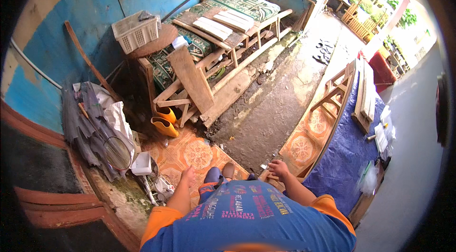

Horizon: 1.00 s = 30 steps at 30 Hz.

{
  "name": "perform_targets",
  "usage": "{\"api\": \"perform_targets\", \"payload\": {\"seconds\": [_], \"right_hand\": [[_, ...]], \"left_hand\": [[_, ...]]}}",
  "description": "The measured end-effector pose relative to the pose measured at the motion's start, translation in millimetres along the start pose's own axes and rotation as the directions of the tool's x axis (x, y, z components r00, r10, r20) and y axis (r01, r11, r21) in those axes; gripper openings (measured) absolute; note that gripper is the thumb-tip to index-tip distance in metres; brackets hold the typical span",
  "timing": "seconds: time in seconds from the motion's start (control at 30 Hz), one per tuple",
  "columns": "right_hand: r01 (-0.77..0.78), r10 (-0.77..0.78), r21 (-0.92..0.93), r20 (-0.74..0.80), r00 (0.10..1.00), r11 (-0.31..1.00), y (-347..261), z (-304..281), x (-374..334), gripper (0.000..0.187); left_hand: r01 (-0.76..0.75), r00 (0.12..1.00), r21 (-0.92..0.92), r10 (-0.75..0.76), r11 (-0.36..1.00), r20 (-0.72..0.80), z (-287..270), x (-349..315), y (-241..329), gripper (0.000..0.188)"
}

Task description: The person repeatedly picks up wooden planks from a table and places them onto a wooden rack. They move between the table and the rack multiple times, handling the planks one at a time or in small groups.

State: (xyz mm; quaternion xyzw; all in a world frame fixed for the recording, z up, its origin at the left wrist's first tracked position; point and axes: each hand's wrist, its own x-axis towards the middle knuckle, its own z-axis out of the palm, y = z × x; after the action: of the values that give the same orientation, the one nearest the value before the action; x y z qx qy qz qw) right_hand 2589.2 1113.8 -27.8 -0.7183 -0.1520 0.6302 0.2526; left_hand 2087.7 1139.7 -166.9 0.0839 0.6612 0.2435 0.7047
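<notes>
My left hand (188,175) hangs beside my body over the orange patterned tiles (197,153), holding nothing I can see. On the other side, my right hand (279,168) is out from my body with its fingers loosely apart and nothing in them. Both hands are away from any object. Between them my shoes (228,171) stand near the edge of the tiles. Ahead, a wooden bench (223,43) carries white strips (213,28) on a board. A loose plank (190,78) leans on the bench's near end.
Yellow boots (165,127) stand by the bench. On the left are a white basket (137,33), grey sheeting (83,123) and a racket (118,152). A blue tarp (339,164) with planks (363,90) lies right. Wet, rough ground (266,109) runs down the middle.
</notes>
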Motion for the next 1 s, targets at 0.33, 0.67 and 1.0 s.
{"api": "perform_targets", "payload": {"seconds": [0.33,0.67,1.0], "right_hand": [[-0.118,0.118,0.036,-0.021,0.993,0.992,-18.0,-32.8,68.6,0.051],[-0.141,0.141,0.061,0.007,0.990,0.988,-50.2,-108.1,190.1,0.058],[-0.055,0.061,0.173,-0.033,0.998,0.983,-164.2,-219.0,307.6,0.058]], "left_hand": [[0.149,0.976,0.086,-0.132,0.985,-0.175,20.0,20.3,48.9,0.058],[0.144,0.945,-0.069,-0.158,0.987,-0.286,80.7,34.5,59.9,0.037],[0.114,0.981,0.069,-0.102,0.991,-0.162,264.5,105.0,186.3,0.047]]}}
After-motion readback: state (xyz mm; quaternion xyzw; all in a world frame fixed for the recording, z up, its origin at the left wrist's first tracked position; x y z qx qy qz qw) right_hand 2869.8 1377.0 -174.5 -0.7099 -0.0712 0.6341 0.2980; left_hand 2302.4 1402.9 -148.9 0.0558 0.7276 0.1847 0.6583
